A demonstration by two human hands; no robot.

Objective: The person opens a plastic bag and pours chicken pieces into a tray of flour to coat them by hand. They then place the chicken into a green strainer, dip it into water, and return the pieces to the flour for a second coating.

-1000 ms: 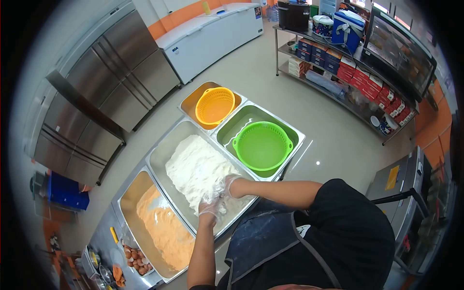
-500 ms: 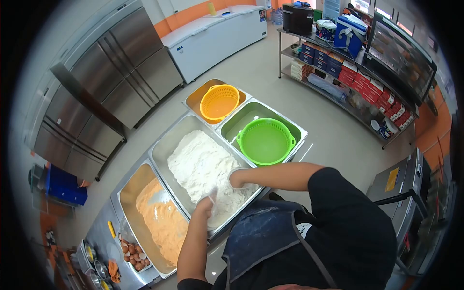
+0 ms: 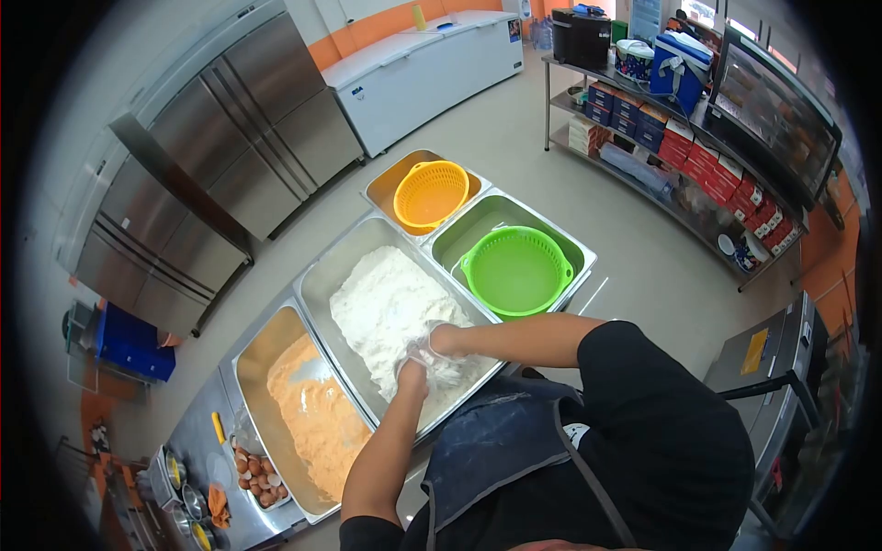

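Note:
Both my hands, in clear plastic gloves, are down in a heap of white flour (image 3: 381,298). It lies in a deep steel pan (image 3: 317,275). My left hand (image 3: 413,365) comes in from the near side, and my right hand (image 3: 445,339) reaches in from the right, close beside it. The flour and gloves hide the fingers of both hands. To the left is a steel pan (image 3: 253,372) with an orange-tinted powder (image 3: 317,413). Beyond the flour pan, a green basket (image 3: 516,272) and a yellow basket (image 3: 431,196) sit in pans of liquid.
A tray of brown eggshells (image 3: 257,475) and a yellow-handled tool (image 3: 218,426) lie on the steel table (image 3: 207,468). Metal bowls (image 3: 193,502) stand at its far left. Steel refrigerators (image 3: 230,119), a white chest freezer (image 3: 432,73) and a loaded shelf rack (image 3: 625,174) stand around the room.
My hands have come closer together in the flour, the left moving up and right toward the other. The whole view has shifted slightly to the left.

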